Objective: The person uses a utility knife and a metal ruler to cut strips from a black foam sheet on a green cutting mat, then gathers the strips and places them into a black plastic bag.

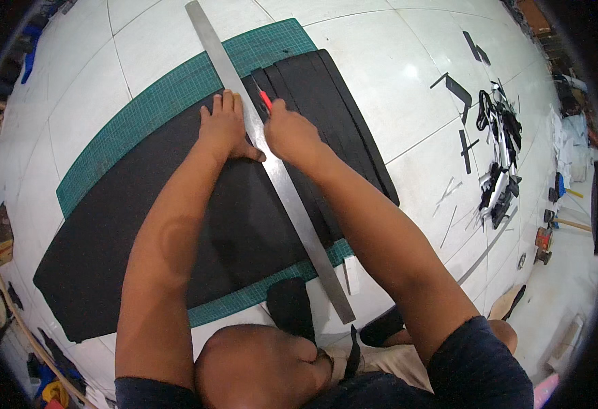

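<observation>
A long steel ruler (292, 206) lies slantwise across a black sheet (125, 225) of foam or fabric, which rests on a green cutting mat (118, 155). My left hand (225, 128) is open, its fingers spread on the sheet and against the ruler's left edge, with the thumb reaching onto the metal. In my right hand (292, 135) is a red cutter knife (265, 99), held just right of the ruler with its thin blade pointing away from me. Black strips (312, 92) lie side by side under and beyond my right hand. My fingers partly hide the knife's handle.
White floor tiles (367, 61) surround the mat. To the right lie black offcuts (459, 95) and a heap of black and white scraps (500, 160). My bent knee (258, 361) is close to the mat's near edge. A wooden stick (30, 341) lies at the lower left.
</observation>
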`<state>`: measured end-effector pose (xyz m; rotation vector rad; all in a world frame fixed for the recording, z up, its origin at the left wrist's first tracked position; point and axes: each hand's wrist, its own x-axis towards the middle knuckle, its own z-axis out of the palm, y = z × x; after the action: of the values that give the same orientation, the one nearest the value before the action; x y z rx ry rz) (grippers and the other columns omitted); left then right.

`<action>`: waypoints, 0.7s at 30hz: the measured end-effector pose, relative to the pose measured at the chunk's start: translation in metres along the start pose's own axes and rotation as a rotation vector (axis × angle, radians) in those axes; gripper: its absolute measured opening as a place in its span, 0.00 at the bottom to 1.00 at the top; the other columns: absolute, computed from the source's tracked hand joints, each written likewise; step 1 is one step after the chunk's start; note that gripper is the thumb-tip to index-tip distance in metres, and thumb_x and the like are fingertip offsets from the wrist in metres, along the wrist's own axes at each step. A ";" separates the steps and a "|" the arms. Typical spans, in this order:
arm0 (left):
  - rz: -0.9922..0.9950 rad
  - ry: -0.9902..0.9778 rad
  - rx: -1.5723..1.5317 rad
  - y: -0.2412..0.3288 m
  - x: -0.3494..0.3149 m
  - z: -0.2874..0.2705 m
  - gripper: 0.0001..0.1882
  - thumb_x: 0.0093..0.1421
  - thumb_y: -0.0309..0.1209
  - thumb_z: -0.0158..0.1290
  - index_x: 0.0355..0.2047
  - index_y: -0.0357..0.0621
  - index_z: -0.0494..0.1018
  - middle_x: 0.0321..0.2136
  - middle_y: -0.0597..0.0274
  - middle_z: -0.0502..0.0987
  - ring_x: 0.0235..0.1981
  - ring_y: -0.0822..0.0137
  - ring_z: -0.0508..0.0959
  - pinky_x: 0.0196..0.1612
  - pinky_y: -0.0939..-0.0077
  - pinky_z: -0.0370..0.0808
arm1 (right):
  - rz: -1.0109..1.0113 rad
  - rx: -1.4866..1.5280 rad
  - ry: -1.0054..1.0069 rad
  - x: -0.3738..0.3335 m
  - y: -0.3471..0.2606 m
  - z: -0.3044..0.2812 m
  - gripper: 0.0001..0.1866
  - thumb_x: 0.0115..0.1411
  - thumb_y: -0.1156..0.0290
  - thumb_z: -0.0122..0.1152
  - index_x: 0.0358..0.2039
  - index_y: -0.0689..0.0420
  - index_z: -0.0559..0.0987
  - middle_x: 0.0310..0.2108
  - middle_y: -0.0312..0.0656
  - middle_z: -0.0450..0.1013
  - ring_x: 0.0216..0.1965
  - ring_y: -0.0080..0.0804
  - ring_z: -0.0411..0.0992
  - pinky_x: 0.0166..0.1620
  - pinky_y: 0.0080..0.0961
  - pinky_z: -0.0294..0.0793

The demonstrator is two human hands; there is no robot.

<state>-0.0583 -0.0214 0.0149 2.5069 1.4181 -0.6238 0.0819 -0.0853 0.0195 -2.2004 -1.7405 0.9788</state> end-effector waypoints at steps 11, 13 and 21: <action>0.019 0.022 -0.046 -0.004 0.000 0.006 0.79 0.28 0.66 0.72 0.71 0.32 0.44 0.71 0.40 0.48 0.72 0.43 0.50 0.68 0.37 0.56 | -0.028 -0.009 0.001 0.049 -0.024 0.010 0.18 0.64 0.66 0.50 0.49 0.66 0.68 0.48 0.64 0.75 0.51 0.59 0.75 0.54 0.49 0.73; 0.025 0.013 -0.034 -0.004 0.000 0.003 0.79 0.28 0.66 0.72 0.71 0.32 0.44 0.71 0.41 0.48 0.72 0.43 0.50 0.68 0.37 0.56 | -0.011 -0.004 0.001 0.051 -0.032 0.000 0.18 0.65 0.65 0.50 0.49 0.66 0.69 0.48 0.62 0.76 0.51 0.57 0.76 0.54 0.47 0.74; 0.005 0.024 -0.041 -0.001 -0.001 0.001 0.80 0.27 0.66 0.72 0.71 0.33 0.44 0.71 0.41 0.48 0.73 0.44 0.50 0.68 0.38 0.56 | 0.069 -0.057 -0.213 -0.065 0.022 0.008 0.16 0.64 0.70 0.47 0.50 0.64 0.67 0.42 0.66 0.76 0.47 0.62 0.76 0.50 0.55 0.74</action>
<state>-0.0595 -0.0221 0.0140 2.4941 1.4177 -0.5593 0.0880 -0.1533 0.0268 -2.2789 -1.8103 1.2348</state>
